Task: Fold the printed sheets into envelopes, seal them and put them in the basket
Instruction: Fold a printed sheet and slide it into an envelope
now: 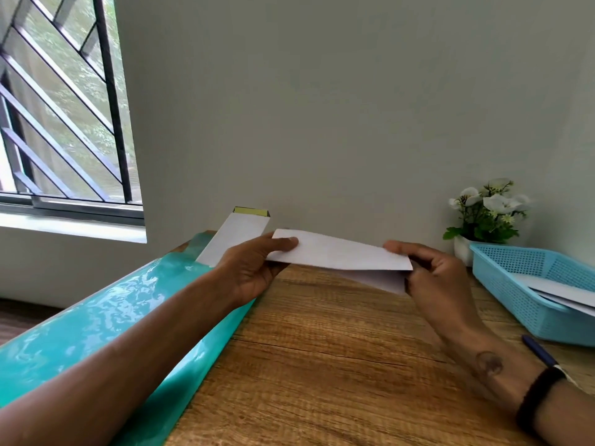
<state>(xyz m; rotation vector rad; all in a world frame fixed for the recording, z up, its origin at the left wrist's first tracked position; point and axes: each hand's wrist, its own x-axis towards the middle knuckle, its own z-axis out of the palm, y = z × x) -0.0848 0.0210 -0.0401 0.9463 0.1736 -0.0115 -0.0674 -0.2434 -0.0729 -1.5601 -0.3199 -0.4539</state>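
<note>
From the head camera I see my left hand (257, 268) pinching the left end of a folded white sheet (338, 252), thumb on top and fingers curled beneath, while my right hand (428, 272) grips the right end, thumb over the top edge and fingers wrapped round the fold. The sheet is held up in the air above the far part of the wooden table (322, 349), clear of its surface, with a lower flap hanging down at the right end beside my right fingers. Whether any print shows on it I cannot tell; the faces I see look blank. Behind my left hand a white envelope (238, 239) with a yellow strip along its open top leans up near the table's far left corner, partly hidden by my hand. A glossy teal cover (96, 317) runs along the table's left edge, under my left forearm. At the right edge sits the light blue mesh basket (502, 275), holding white folded papers (560, 291) inside. Just behind the basket, at the far right corner against the wall, stands a small white pot of white flowers (489, 214). A blue pen (541, 350) lies on the table near the basket's near side, close to my right wrist, which wears a black band (537, 400).
</note>
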